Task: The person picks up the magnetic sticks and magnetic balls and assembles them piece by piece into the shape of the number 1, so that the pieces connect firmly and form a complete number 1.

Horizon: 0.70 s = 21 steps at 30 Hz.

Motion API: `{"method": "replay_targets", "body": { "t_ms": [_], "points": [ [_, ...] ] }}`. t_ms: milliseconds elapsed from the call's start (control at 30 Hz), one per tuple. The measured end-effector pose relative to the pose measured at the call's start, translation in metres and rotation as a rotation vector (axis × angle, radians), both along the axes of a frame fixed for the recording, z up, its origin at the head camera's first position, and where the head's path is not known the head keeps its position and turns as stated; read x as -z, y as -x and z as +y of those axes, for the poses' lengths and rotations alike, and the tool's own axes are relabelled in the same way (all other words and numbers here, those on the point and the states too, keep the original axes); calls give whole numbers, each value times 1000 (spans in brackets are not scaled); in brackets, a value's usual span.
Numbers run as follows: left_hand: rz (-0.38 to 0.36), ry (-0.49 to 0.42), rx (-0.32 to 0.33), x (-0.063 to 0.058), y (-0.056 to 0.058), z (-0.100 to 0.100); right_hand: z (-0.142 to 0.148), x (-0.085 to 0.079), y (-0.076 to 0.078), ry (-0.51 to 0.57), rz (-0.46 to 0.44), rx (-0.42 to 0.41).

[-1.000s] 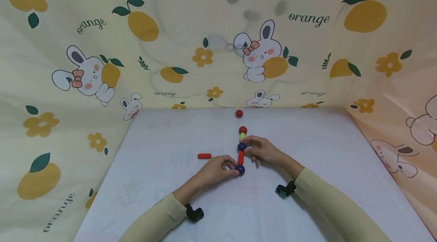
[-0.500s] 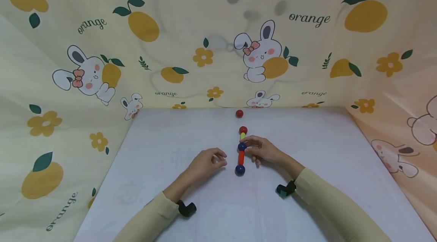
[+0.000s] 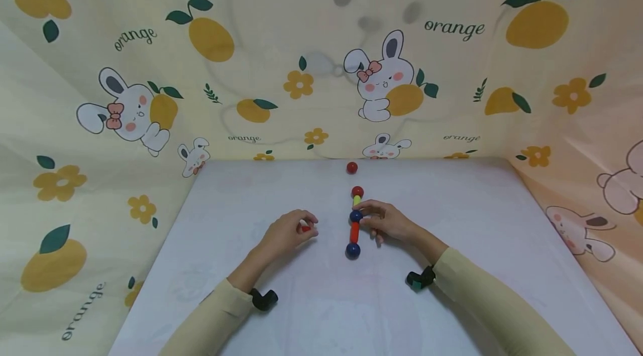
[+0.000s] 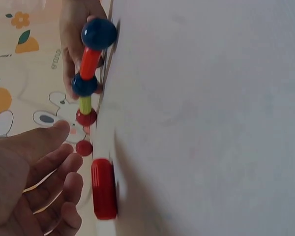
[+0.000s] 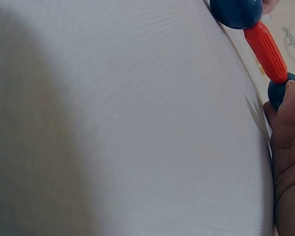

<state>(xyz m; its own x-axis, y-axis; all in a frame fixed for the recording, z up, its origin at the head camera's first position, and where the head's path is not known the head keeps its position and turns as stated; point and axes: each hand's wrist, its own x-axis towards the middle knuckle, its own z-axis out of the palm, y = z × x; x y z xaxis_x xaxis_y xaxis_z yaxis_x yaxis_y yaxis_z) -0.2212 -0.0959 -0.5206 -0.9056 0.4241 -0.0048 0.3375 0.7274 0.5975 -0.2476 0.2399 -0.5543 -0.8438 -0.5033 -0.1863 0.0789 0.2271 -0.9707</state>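
A straight chain of toy balls and rods lies on the white table. From its near end it runs blue ball (image 3: pixel 353 250), red rod (image 3: pixel 354 232), middle blue ball (image 3: pixel 355 216), yellow-green rod (image 4: pixel 85 104), red ball (image 3: pixel 357 192). My right hand (image 3: pixel 392 222) pinches the middle blue ball between thumb and fingers. Left of the chain, a loose red rod (image 4: pixel 104 189) lies on the table. My left hand (image 3: pixel 286 231) is around that rod in the head view; in the left wrist view its parted fingers are beside it, not closed on it.
A single red ball (image 3: pixel 352 168) sits at the table's far edge, beyond the chain. Behind the table (image 3: pixel 427 311) hangs a printed cloth (image 3: pixel 281 27) with rabbits and oranges, which also covers both sides. Each wrist carries a small black camera (image 3: pixel 264 300).
My left hand has let go of the near blue ball and moved left to the loose red rod. The right hand has kept its hold, and the chain lies as before.
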Motion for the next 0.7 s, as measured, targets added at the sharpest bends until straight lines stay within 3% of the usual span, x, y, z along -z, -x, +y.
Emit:
{"method": "replay_targets", "body": {
  "t_ms": [433,700],
  "points": [
    [44,111,-5,-2,3,-16,0,1,0,-8,-3,2],
    [18,172,-22,1,5,-18,0,0,0,-13,-12,0]
  ]
}}
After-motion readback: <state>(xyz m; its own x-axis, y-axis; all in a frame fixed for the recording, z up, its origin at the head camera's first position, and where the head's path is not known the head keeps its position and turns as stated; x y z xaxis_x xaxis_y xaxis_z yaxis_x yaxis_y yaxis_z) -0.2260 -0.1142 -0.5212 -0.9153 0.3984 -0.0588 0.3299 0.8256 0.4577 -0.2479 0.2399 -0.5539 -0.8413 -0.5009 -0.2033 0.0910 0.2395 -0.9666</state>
